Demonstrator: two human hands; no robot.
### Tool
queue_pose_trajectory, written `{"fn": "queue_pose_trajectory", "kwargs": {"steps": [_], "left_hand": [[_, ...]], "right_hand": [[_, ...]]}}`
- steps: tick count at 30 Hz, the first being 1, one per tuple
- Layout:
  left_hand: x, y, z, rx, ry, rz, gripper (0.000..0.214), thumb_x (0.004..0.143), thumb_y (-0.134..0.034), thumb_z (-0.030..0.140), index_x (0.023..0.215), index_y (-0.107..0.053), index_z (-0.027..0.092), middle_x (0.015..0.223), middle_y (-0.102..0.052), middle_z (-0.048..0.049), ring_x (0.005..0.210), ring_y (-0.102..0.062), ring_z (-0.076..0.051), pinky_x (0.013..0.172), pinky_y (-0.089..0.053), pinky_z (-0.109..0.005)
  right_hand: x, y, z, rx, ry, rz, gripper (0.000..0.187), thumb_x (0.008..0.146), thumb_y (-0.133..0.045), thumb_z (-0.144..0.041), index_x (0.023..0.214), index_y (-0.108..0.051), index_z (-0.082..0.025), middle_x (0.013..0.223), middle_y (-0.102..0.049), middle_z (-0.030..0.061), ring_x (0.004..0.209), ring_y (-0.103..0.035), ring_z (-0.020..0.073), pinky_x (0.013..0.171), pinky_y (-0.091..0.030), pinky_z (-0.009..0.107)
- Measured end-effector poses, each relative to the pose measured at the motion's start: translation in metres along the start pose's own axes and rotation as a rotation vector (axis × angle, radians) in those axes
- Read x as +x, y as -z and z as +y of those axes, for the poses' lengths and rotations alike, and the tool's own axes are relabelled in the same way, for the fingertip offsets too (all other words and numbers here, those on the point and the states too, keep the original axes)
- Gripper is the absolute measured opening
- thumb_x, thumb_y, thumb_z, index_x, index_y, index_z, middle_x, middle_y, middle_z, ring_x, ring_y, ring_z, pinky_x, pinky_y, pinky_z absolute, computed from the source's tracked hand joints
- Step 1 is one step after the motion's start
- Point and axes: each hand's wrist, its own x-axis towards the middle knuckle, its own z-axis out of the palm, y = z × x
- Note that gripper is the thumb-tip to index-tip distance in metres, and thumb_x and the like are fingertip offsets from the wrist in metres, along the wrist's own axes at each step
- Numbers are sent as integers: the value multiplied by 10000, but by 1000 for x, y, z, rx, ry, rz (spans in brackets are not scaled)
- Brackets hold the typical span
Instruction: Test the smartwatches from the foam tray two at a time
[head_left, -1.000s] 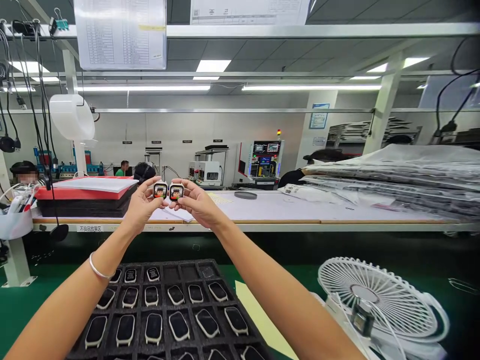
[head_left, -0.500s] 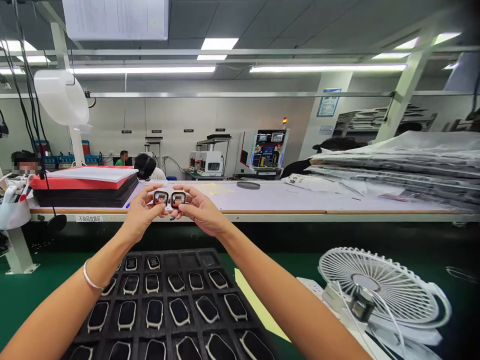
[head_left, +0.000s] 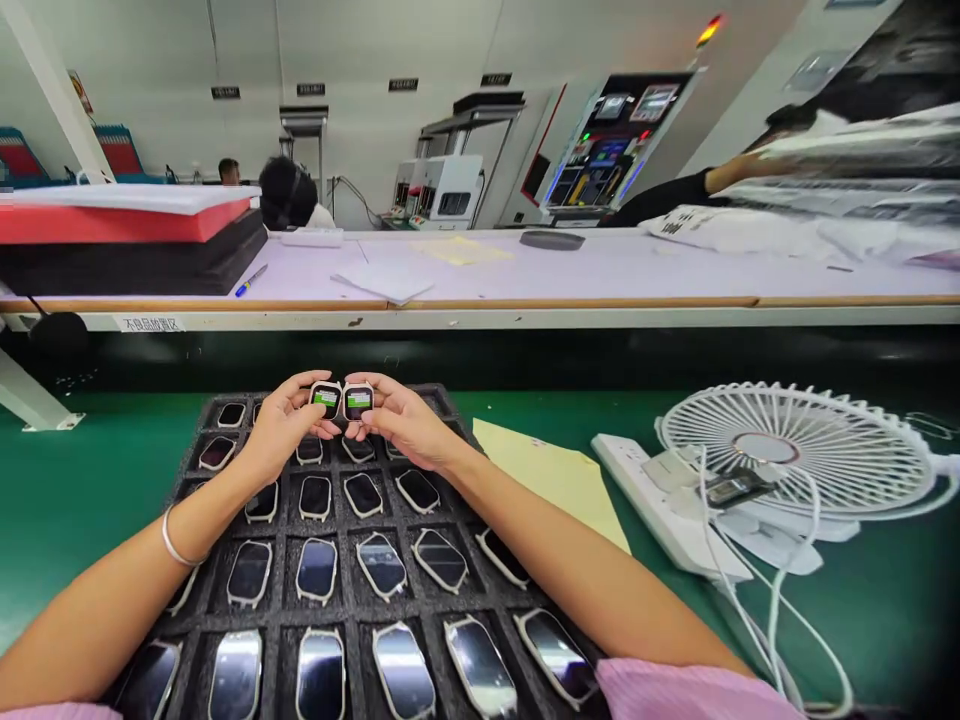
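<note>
My left hand grips a smartwatch, its thumb on the lower part of the screen. Side by side with it, a second smartwatch is in my right hand, that thumb also at the screen's lower edge. Both screens are lit, with green and white bands on dark. Under my hands and forearms lies a black foam tray divided into compartments. Many of them hold a strapless, pale-framed watch with a dark, reflective face. My hands and forearms hide part of the tray.
Right of the tray are a yellow sheet, a white power strip with cables and a white fan. A raised shelf crosses behind, bearing a red-and-black stack and bagged piles. Other people are beyond it.
The view has tilted down, bringing more of the tray and fan into sight. Both watch screens have switched from a picture with red to green and white bands. Each hand keeps its watch.
</note>
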Motion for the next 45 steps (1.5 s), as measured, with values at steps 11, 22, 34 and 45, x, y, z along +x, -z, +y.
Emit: {"fn": "queue_pose_trajectory", "kwargs": {"steps": [11, 22, 34, 45], "left_hand": [[-1, 2, -17, 119, 40, -49, 316, 774, -678, 321, 1044, -624, 166, 711, -672, 18, 471, -641, -108, 475, -526, -221], [1, 1, -19, 101, 63, -55, 533, 669, -749, 180, 1153, -525, 187, 919, -661, 2, 565, -650, -85, 546, -542, -225], [66, -5, -27, 1077, -260, -197, 415, 645, -763, 307, 1028, -644, 200, 1098, -569, -96, 1089, -519, -320, 943, -437, -470], [72, -5, -42, 1366, -315, -153, 606, 783, -669, 485, 1309, -570, 201, 1241, -491, -168, 1150, -414, -366, 937, -372, -496]], "right_hand": [[-3, 9, 13, -114, -80, 84, 295, 791, -723, -332, 1014, -587, -195, 779, -687, -19, 475, -588, 67, 438, -424, 191], [0, 14, 5, 92, -139, 151, 493, 684, -604, -96, 1155, -528, -217, 904, -720, 7, 646, -701, 136, 625, -567, 277], [10, 79, 2, -1126, 33, 296, 467, 708, -666, -227, 1164, -584, -165, 966, -573, 74, 859, -630, 240, 849, -523, 452], [9, 53, -2, -1419, 62, 208, 618, 819, -661, -352, 1401, -500, -221, 1326, -491, 181, 1240, -461, 406, 1010, -359, 630]]}}
